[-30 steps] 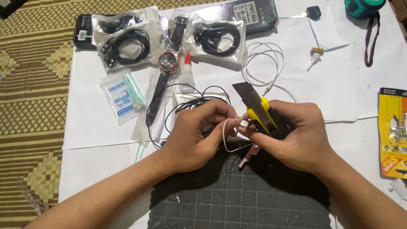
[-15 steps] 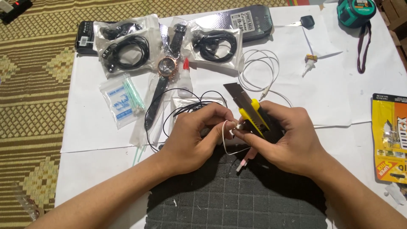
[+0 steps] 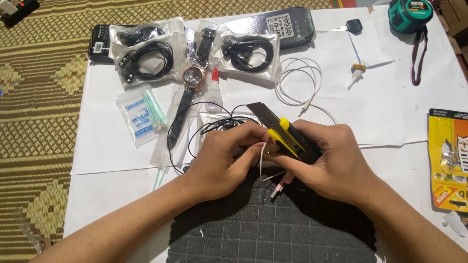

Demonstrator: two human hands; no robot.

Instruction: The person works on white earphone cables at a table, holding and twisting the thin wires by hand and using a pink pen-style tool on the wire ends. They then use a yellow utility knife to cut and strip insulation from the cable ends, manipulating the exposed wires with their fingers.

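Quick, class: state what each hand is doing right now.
Left hand: closed, pinching the thin white cable.
Right hand: closed, gripping the yellow utility knife.

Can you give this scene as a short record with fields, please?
Left hand: pinches a thin white wire
Right hand: grips a yellow and black utility knife, blade out, beside the wire
Under hands: dark gridded mat
Behind: wristwatch, bagged black cables, loose white cable
Far right: tape measure

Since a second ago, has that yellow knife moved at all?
No. The yellow utility knife sits in the right hand, just below the white cable's plug, as before.
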